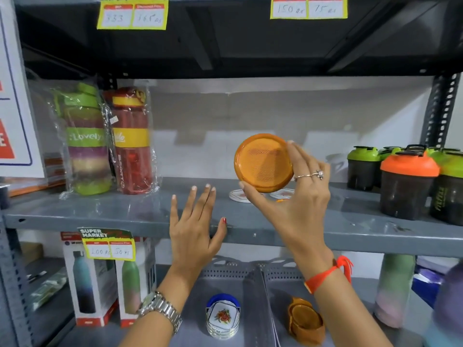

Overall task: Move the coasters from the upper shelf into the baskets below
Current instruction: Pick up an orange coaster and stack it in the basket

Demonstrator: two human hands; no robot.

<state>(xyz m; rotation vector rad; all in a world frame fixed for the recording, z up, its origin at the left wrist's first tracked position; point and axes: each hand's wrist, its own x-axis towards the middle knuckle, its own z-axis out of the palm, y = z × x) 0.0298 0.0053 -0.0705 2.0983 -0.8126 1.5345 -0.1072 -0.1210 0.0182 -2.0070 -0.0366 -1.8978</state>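
— Can you make out those white coasters [240, 195] on the upper shelf [100, 211]?

— Barely. The right hand [298, 196] and the orange coaster [263, 166] cover most of them, and the print is too small to read. A small orange bit [281, 200] peeks out under the palm; can't tell what it is.

— And below?

— The basket [225, 272] rims are partly behind both wrists. The orange holder [304, 321] is blurred. The top price tags [309, 7] are cut off by the frame's edge, their figures smudgy.

— The right edge?

— A purple blur [451, 309], cut off, unidentifiable.
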